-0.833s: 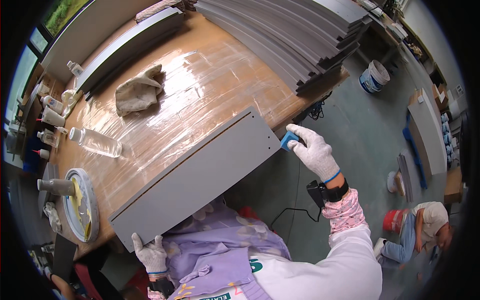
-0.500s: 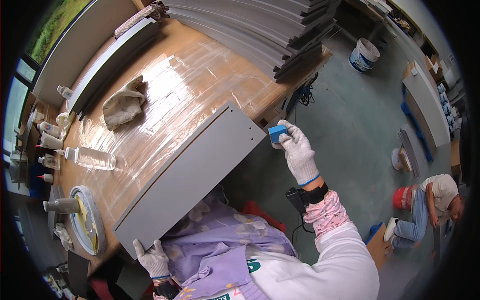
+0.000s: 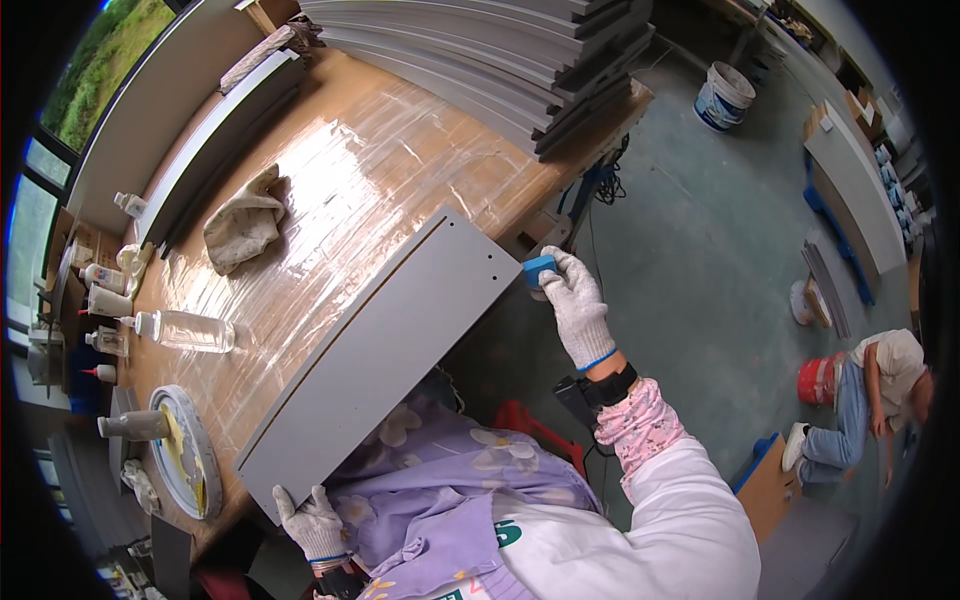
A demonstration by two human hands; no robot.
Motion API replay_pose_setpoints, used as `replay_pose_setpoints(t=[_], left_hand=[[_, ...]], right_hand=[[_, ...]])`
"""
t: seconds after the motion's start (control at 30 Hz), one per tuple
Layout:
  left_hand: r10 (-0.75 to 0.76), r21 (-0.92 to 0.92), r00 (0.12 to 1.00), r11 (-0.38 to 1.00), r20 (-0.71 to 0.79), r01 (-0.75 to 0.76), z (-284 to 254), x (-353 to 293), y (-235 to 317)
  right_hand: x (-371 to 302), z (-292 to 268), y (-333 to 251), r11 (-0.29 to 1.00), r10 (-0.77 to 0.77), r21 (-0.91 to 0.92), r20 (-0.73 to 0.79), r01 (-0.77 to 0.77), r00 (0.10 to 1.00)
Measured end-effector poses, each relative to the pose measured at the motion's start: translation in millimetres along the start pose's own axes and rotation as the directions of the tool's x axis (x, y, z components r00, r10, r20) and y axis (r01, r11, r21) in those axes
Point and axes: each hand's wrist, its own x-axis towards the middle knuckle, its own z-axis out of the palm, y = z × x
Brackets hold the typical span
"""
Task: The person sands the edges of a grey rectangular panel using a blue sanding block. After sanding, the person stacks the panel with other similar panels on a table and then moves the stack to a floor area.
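A long grey panel [image 3: 375,345], with a narrow brown groove along one side and small holes at its far end, lies at a slant over the near edge of the table. My left hand [image 3: 312,525], in a white knit glove, grips the panel's near end at its lower corner. A small blue block [image 3: 538,268] is pinched in the fingers of my gloved right hand [image 3: 577,312]. It sits right at the panel's far right corner; whether it touches the edge I cannot tell.
The film-covered table [image 3: 330,190] carries a crumpled cloth [image 3: 243,228], a clear bottle [image 3: 190,331], a round lid [image 3: 180,480] with yellow residue and a grey bottle [image 3: 135,425]. Stacked grey panels [image 3: 500,60] rise at the back. A person [image 3: 870,400] bends beside a red bucket [image 3: 818,381].
My right hand has moved left with the blue block, bringing it from beyond the panel's far end up against its corner. My left hand keeps its hold on the panel.
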Motion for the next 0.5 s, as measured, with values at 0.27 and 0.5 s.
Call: replay_pose_setpoints(t=[0.27, 0.5], left_hand=[[-0.002, -0.006, 0.999, 1.0, 0.046, 0.002, 2.7, -1.7, -1.8], [0.006, -0.022, 0.998, 1.0, -0.069, -0.008, 14.0, -7.4, -12.2]], right_hand=[[3.3, 0.1, 1.0, 1.0, -0.016, -0.012, -0.003, 0.016, 1.0], [10.9, 1.8, -8.6, 0.493, 0.15, 0.79, 0.337, -0.366, 0.93]])
